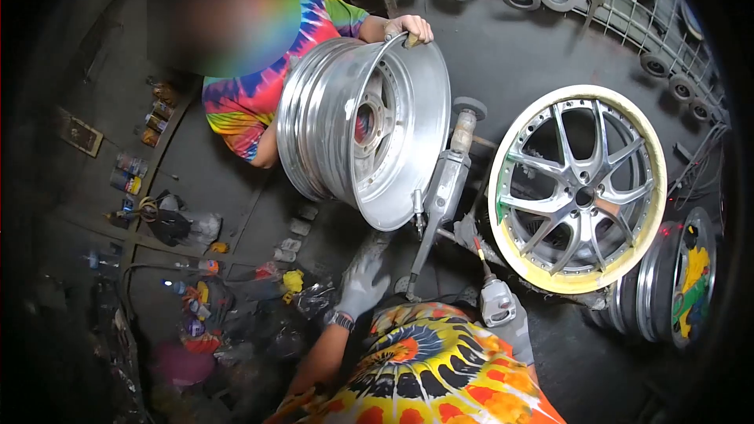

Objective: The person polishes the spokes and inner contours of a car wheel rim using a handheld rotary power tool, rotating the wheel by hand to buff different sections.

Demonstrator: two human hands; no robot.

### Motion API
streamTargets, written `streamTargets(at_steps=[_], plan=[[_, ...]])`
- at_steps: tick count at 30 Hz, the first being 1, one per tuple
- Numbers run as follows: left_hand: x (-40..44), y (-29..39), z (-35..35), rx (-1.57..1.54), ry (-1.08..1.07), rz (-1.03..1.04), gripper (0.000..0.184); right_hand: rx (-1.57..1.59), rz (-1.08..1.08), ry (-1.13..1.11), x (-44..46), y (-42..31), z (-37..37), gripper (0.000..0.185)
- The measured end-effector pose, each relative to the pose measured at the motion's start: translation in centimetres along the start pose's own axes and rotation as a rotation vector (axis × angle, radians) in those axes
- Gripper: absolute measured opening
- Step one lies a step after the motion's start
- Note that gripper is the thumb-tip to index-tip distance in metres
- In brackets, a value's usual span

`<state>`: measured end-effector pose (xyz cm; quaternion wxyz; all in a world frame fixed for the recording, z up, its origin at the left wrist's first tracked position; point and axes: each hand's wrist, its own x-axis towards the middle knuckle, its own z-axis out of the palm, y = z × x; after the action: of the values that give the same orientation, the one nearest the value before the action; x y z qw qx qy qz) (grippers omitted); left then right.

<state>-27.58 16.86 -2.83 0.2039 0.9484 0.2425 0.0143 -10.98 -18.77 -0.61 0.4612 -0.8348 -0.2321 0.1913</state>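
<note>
Fingers [371, 259] on the left hand [364, 286] stretch out ahead, loose and not curled around a thing. The hand wears a gray glove, with a watch [339, 319] at the wrist, just behind the fingers. The right hand [521, 328] wears a gray glove too, and it grips a silver hand tool [498, 302]. Most of its fingers are hidden, so one cannot tell how each of them bends. A thin stick [478, 250] with a red part pokes up from the tool, ahead of those fingers.

Ahead of the right fingers, and a bit to their right, is a wheel with spokes [580, 176]. Yellow goes around its edge. More wheels [648, 290] sit low, to the right of the right fingers.

Ahead of the left fingers is a wide shiny wheel [338, 118], tipped to one side. One cannot tell if they touch it. Another person [245, 102] is behind it, with bent fingers over its far edge. A long gray machine [448, 184] with a round end stands ahead, between the two hands. Left of the left fingers lies a yellow lump [293, 281].
</note>
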Motion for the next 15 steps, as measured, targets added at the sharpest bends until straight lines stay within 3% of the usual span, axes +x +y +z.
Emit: streamTargets(at_steps=[2,3,5,8,10,12,14,15], plan=[[-3.4,-4.1,5.0,-0.213,-0.009,-0.215,0.049,0.083,0.082,0.000,-0.2,1.2,1.1,0.091],[-4.5,-5.8,6.3,-0.261,-0.035,-0.317,0.047,0.049,-0.013,0.047,0.0,-1.3,0.8,0.081],[-6.3,-7.9,7.6,-0.381,-0.026,-0.481,0.045,0.009,-0.020,0.085,0.3,-3.3,2.0,0.080],[-8.4,-13.8,10.3,-0.464,-0.078,-0.464,0.045,-0.018,0.031,0.145,0.1,-4.8,4.4,0.079],[-9.2,-17.9,11.1,-0.464,-0.301,-0.554,0.043,-0.030,0.053,0.183,0.0,-5.5,6.0,0.079],[-12.1,-25.3,16.9,-0.443,-0.212,-0.468,0.046,-0.050,0.079,0.221,-0.6,-6.3,7.0,0.078],[-13.3,-27.9,16.7,-0.700,-0.244,-0.793,0.052,-0.059,0.097,0.257,-0.7,-7.5,8.6,0.078],[-13.5,-29.2,16.9,-0.711,-0.256,-0.778,0.052,-0.068,0.106,0.275,-0.9,-8.0,9.1,0.078]])
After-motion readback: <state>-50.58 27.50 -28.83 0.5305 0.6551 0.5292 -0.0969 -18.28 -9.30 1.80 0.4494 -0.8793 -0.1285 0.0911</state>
